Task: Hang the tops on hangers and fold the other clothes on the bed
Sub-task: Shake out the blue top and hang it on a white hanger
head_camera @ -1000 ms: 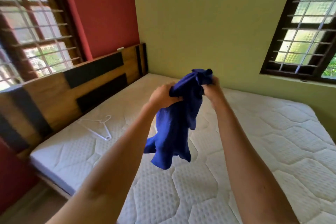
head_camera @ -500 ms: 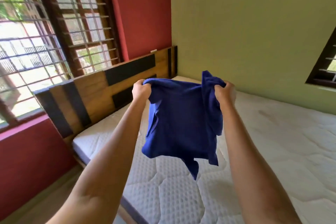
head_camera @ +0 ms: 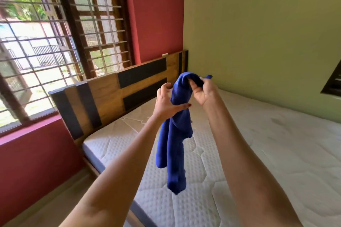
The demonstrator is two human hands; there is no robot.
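Above the near-left part of the mattress (head_camera: pixel 276 153), both arms reach forward and hold a blue garment (head_camera: pixel 173 143) up in the air. The right hand (head_camera: pixel 203 91) grips the bunched top of the cloth, its thumb and curled fingers clamped on the fabric so that a small fold sticks out to the right of the knuckles. The left hand (head_camera: pixel 167 103) sits just left of and slightly lower than the right one; its fingers are spread and loosely bent, apart from one another, with the thumb lying across the near side of the cloth and touching it. Whether the far fingers of that hand press the fabric cannot be told, since the cloth hides them.

From the two hands the garment hangs straight down as a narrow, gathered strip, its lower end blurred and clear of the mattress surface. What kind of clothing it is cannot be made out in this gathered state.

Beyond the hands, at the far left, stands a wooden headboard (head_camera: pixel 110 94) with dark panels. A barred window (head_camera: pixel 55 42) fills the left side, set in a red wall (head_camera: pixel 156 14), and a pale green wall (head_camera: pixel 258 33) runs along the far side of the bed. The dark frame of a second window (head_camera: pixel 332 83) shows at the right edge.
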